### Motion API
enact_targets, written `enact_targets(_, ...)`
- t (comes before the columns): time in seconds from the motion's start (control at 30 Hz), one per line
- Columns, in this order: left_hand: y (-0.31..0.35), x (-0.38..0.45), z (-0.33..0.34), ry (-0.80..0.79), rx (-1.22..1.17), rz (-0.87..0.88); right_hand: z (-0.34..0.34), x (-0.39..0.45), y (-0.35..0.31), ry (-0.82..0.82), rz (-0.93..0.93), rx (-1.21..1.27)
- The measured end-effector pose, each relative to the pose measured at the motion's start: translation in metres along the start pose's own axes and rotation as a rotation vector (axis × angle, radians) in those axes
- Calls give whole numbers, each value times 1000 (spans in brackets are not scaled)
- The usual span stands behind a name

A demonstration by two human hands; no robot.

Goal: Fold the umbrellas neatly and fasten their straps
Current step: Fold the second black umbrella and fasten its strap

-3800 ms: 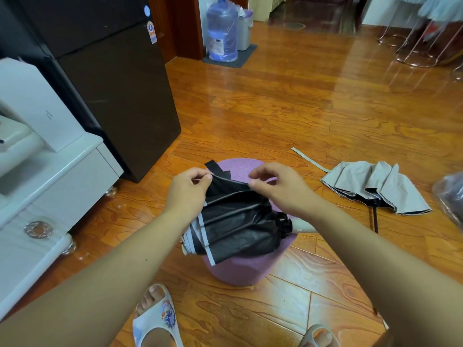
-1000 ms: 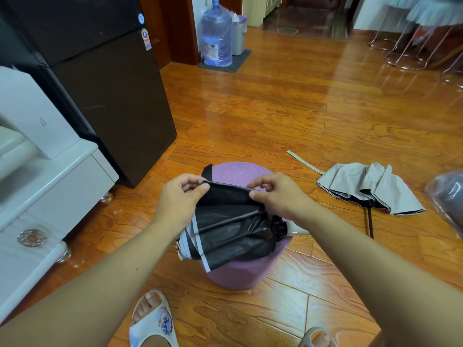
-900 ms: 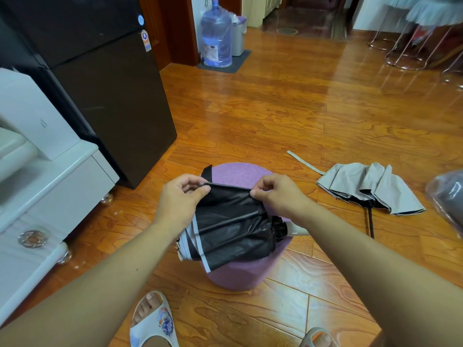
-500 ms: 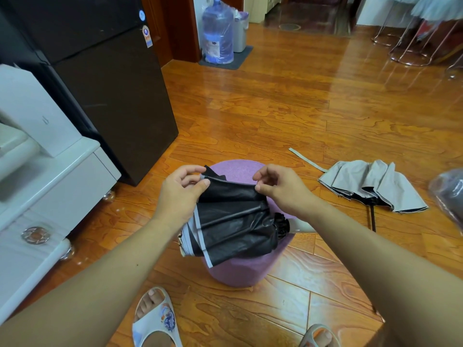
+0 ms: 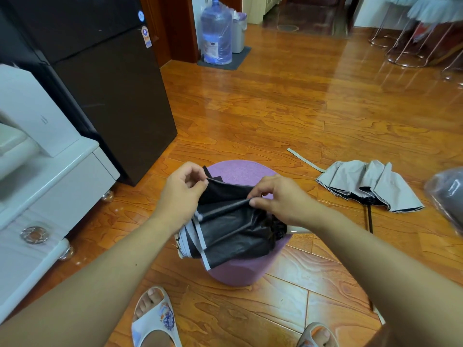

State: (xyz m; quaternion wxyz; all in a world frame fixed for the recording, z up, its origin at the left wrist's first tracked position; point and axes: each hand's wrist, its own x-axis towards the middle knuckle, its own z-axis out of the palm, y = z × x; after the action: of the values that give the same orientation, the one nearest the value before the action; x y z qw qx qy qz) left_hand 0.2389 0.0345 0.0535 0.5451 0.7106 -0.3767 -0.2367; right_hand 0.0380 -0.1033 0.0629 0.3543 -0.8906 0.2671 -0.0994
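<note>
1. On top of a purple round stool (image 5: pixel 240 171), a black umbrella (image 5: pixel 233 231) lies collapsed and part-gathered, grey-edged panels bunched toward the person's left side.
2. Left hand (image 5: pixel 181 194) pinches the upper edge of the black fabric between thumb and curled fingers.
3. Right hand (image 5: pixel 280 199) pinches a fold near a rib, fingers curled, thumb pressing on the cloth.
4. Both hands sit close together over the stool, each holding fabric.
5. On the wooden floor (image 5: pixel 288 108) to the right, well apart from the stool, a grey umbrella (image 5: pixel 370 189) lies loosely spread, its strap (image 5: pixel 304 160) trailing out flat and unfastened.
6. Two feet in pale slippers (image 5: pixel 155 319) show at the near edge.
7. Dark fridge (image 5: pixel 112 91) and white cabinet (image 5: pixel 50 176) stand left; water bottle (image 5: pixel 216 33) stands far back.
</note>
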Motion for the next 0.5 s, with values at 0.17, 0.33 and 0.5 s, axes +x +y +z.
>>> enact_targets(0.17, 5, 0, 0, -9, 114, -30, 7, 11, 3, 141, 156, 52)
enact_targets(0.33, 4, -3, -3, -87, -46, -27, 15, 17, -1, 215, 161, 12)
enact_targets(0.5, -4, -6, 2, -75, 206, 90, 21, 26, 3, 264, 232, -15)
